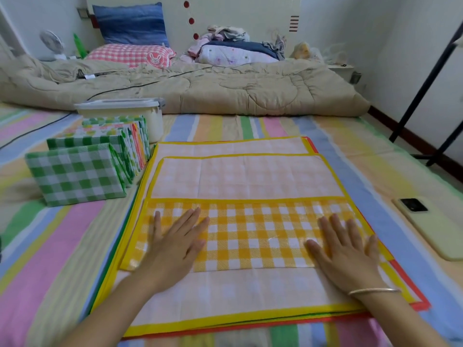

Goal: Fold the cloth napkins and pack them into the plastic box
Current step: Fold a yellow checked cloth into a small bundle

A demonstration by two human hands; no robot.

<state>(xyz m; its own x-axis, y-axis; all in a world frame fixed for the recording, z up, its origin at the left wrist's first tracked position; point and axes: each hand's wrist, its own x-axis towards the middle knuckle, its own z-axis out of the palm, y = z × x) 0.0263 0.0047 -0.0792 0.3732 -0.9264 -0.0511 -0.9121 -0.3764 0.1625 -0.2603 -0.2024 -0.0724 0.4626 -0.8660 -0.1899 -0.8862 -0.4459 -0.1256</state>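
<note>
Forearms reach in from the near edge, and both palms lie flat on the yellow checked napkin (250,236). The left hand (175,242) presses the left end of its bright checked fold, fingers straight and a little spread, thumb held out to the side. The right hand (348,254) presses the right end the same way, its fingers straight and slightly apart, with a thin bracelet (373,291) round the wrist. Neither hand pinches any cloth.

This napkin lies on top of a stack of unfolded napkins (225,324), whose yellow, green and red borders show at the edges. The stack rests on a striped sheet (50,259). Beyond the hands the napkin shows its paler side.

To the right, apart from the stack, a phone (433,229) lies with its camera side up. To the left, just beside the stack, a row of folded napkins (82,171) stands on edge, green checked ones nearest. Just behind the row sits the plastic box (155,121), pale, with a lid on top.

Farther off a beige quilt (213,88) lies crumpled across the bed. Behind it are a pink checked pillow (125,55), a blue pillow (130,23), a pile of clothes (233,46) and a small fan (51,42). A black stand (426,83) leans in at the far right.
</note>
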